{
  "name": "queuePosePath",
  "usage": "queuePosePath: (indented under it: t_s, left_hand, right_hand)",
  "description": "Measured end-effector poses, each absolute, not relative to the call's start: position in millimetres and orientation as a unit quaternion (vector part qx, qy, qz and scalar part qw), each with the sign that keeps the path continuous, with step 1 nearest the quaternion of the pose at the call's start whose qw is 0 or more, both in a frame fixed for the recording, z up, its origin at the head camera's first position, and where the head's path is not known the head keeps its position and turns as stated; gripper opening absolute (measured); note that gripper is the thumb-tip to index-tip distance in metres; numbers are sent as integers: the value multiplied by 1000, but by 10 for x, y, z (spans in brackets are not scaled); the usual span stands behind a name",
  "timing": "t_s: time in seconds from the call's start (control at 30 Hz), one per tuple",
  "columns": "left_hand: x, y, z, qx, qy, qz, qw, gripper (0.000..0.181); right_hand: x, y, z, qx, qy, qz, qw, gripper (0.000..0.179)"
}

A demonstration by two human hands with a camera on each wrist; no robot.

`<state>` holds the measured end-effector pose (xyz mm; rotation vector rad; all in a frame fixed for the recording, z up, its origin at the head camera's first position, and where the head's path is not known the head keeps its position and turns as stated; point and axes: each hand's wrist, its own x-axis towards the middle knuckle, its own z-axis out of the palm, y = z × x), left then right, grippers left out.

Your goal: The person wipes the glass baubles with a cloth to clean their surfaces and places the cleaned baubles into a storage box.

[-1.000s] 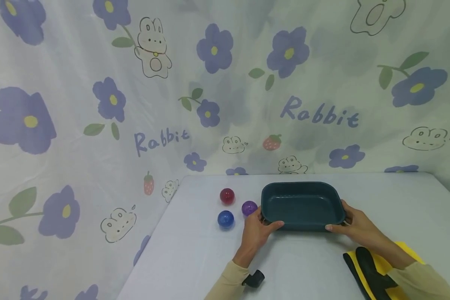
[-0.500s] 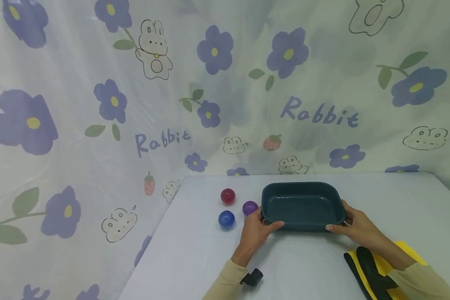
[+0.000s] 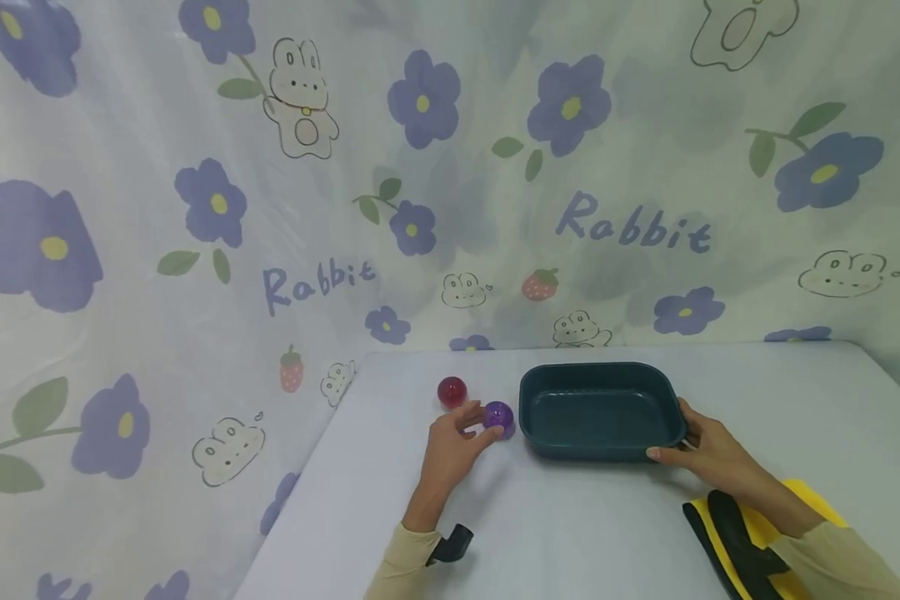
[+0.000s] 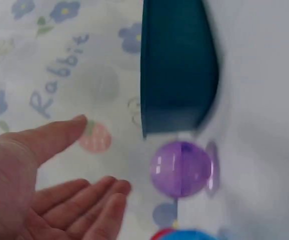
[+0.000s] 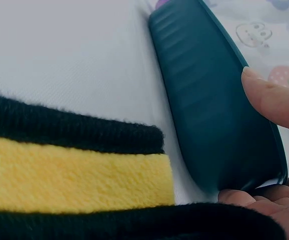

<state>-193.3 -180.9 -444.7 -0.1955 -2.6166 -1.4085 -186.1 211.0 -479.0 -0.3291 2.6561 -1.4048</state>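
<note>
A dark teal baking dish [image 3: 603, 412] stands on the white table. My right hand [image 3: 720, 446] grips its right end, thumb [image 5: 267, 97] on the rim and fingers below the end handle. My left hand [image 3: 453, 446] is spread at the near left of a clear purple ball [image 4: 182, 170], its fingers apart from the ball in the left wrist view. The purple ball lies just off the dish's left end. Behind the left hand sits a red ball [image 3: 452, 392]. A blue ball [image 4: 189, 236] peeks in at the left wrist view's bottom edge; the left hand hides it in the head view.
Under the right forearm lies a folded yellow and black fuzzy cloth [image 3: 750, 533]. A black camera mount [image 3: 452, 543] sits on the left wrist. Behind the table [image 3: 570, 533] hangs a white curtain [image 3: 480, 192] printed with flowers and rabbits.
My left hand has let go of the dish's left end and moved left to the purple ball, covering the blue one. The right hand keeps its grip; the dish stays about where it was.
</note>
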Motion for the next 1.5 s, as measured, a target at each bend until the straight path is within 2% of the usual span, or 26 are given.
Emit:
queuePosePath:
  t_s: [0.13, 0.23, 0.53, 0.8, 1.0, 1.5]
  left_hand:
    - [-2015, -2075, -4459, -58, -860, -489, 133, 64]
    - [-2063, -2260, -4523, -45, -864, -478, 152, 68]
    - [-2065, -2553, -4730, 3, -883, -459, 101, 88]
    - [-2056, -2599, -4850, 25, -900, -433, 48, 96]
    - [-2039, -2590, -4887, 11, -905, -423, 35, 93]
    - [-2058, -2507, -4881, 11, -909, -413, 57, 76]
  right_hand:
    - [-1863, 2108, -4781, -111, 878, -461, 57, 111]
    - [-1863, 2111, -4782, -113, 880, -458, 55, 110]
    - [-1868, 2110, -4796, -114, 880, -458, 52, 109]
    - [-1873, 2133, -4807, -114, 875, -468, 51, 111]
    - [-1874, 2135, -4811, -115, 869, -479, 53, 111]
    - [-1875, 2135, -4834, -108, 872, -474, 58, 113]
